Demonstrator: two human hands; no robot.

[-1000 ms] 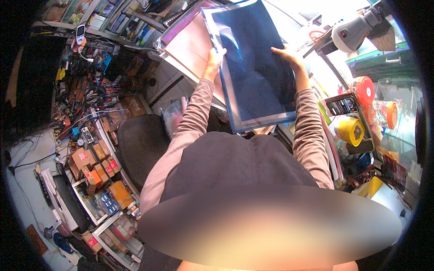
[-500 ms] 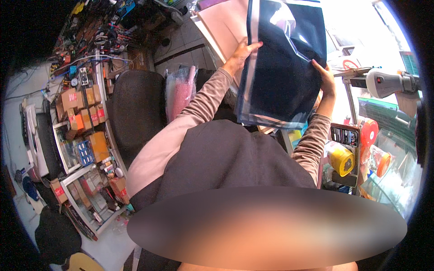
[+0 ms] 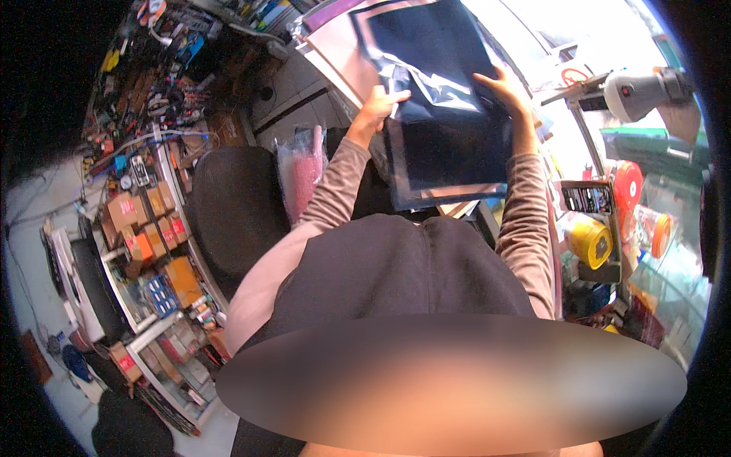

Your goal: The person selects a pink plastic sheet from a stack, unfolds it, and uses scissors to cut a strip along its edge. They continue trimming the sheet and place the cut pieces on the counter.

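I hold a large dark blue glossy sheet [image 3: 445,114] up in front of me, over a flat panel with a pinkish-tan border [image 3: 335,53]. My left hand [image 3: 378,103] pinches the sheet's left edge. My right hand [image 3: 504,85] grips its right side with the fingers spread on top. The sheet is bent and shows bright reflections near its middle. Both my forearms, in brownish-pink sleeves, rise from the lower middle of the view.
A black chair [image 3: 232,209] stands at my left with a pink plastic bag [image 3: 303,171] beside it. Shelves of orange boxes [image 3: 156,221] and tangled cables [image 3: 145,84] fill the left. Yellow tape [image 3: 590,240] and red rolls [image 3: 628,186] sit at the right, under a grey lamp head [image 3: 643,91].
The view has swung so the sheet sits nearer the top middle. My left hand has shifted along the sheet's left edge and the sheet has buckled more.
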